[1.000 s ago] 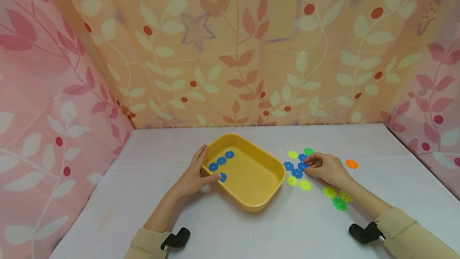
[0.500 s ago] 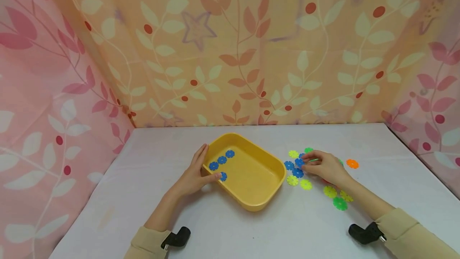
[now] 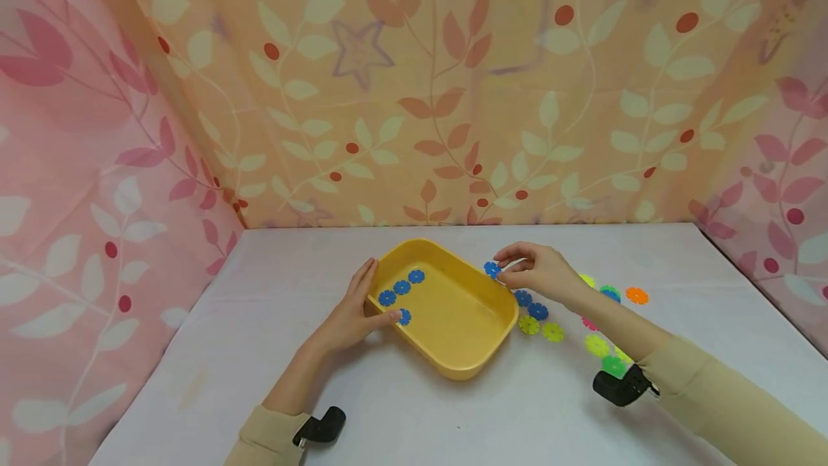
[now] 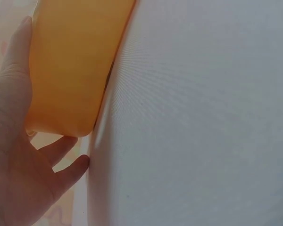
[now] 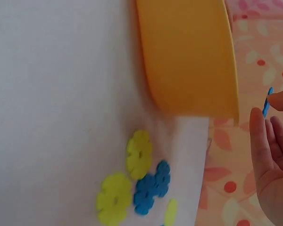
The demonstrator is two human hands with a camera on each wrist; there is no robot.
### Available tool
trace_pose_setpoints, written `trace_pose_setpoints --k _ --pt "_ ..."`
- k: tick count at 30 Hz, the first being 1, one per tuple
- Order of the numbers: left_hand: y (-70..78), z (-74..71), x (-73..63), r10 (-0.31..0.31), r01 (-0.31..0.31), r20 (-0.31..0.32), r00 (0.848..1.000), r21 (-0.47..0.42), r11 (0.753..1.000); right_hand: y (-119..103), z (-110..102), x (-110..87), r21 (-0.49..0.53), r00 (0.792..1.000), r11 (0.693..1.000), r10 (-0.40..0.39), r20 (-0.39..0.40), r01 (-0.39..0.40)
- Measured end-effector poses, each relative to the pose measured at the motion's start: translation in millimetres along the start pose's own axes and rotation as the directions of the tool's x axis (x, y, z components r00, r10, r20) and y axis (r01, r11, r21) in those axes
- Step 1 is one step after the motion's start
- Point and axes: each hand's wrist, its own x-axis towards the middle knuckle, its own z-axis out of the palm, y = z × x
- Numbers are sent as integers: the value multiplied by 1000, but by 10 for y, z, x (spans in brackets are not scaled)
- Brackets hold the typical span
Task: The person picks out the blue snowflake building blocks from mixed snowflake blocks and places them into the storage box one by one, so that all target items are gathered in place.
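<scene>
At the far left a pink leaf-patterned curtain [image 3: 71,185] hung beside the white surface [image 3: 401,419]. A beige left sleeve [image 3: 268,433] with a black fitting [image 3: 323,425] led to the left hand [image 3: 349,318], whose fingers held the left end of the yellow tray [image 3: 456,333], thumb over the near rim and the others along the outside. Inside, toward that end, lay four blue discs [image 3: 402,287], one of them partly behind the thumb.

By the tray's far right rim, the right hand [image 3: 542,270] pinched a single blue disc [image 3: 491,270] between thumb and fingers; the right wrist view showed it apart from the tray. On the surface just right of the tray lay two more blue pieces [image 3: 537,311], with two yellow discs [image 3: 553,332] nearer the person. Farther right, partly hidden by the right forearm, were yellow, green and pinkish-red discs, then an orange disc [image 3: 637,295], well apart from the tray.
</scene>
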Motion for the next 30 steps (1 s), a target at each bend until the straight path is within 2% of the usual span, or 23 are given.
trace_pose_setpoints --k 5,9,13,19,24,30 --pt "18 -12 -8 -8 8 0 1000 -6 1000 -251 262 209 14 995 999 -53 82 52" --pt "22 -10 -2 -7 7 -1 1000 -9 1000 -335 492 368 34 984 996 -92 152 88" --pt "24 -9 -5 -14 14 1 1000 4 1000 -304 716 506 14 971 992 -125 206 124" --pt "9 7 1 -26 26 1 1000 11 1000 -210 965 639 -95 963 985 -117 244 144" --pt "9 10 6 -33 33 6 999 12 999 -192 1064 687 -149 962 977 -109 252 150" --pt "10 5 4 -28 28 2 1000 14 1000 -136 1119 732 -206 955 959 -135 265 193"
